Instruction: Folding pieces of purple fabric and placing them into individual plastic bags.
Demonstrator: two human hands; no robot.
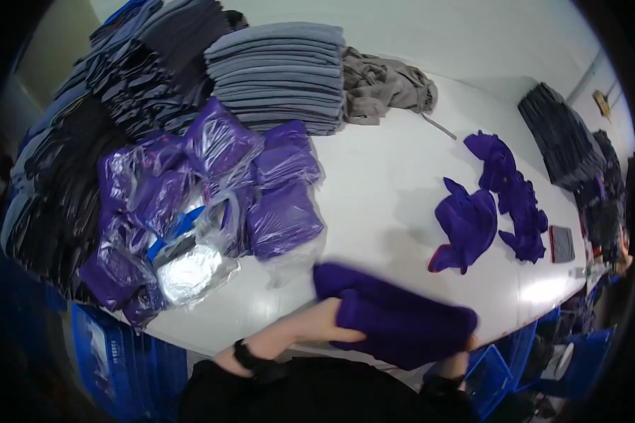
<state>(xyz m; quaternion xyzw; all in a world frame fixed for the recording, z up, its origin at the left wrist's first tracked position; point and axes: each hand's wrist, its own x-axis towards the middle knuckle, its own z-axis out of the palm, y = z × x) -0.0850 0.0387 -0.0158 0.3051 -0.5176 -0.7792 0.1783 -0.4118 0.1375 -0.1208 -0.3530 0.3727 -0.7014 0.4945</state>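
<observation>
A folded purple cloth (406, 317) is held up over the front edge of the table, slightly blurred by motion. My left hand (326, 321) grips its left side, with part of the fingers tucked under a fold. At the cloth's right end, my right hand (461, 358) has hold of the edge, though the fabric hides most of its fingers. Beyond it on the table lies a crumpled purple cloth (469, 222) with a bit of red edging. A second, longer row of bunched purple cloth (511, 194) stretches behind that one.
Purple cloths in clear plastic bags (286, 218) are heaped at the left, with a silvery package (194, 275) among them. Grey-blue folded fabric (275, 77) and dark garments (63, 190) stand behind. A taupe cloth (388, 84) lies crumpled nearby. Blue crates (113, 359) sit below the table (374, 183).
</observation>
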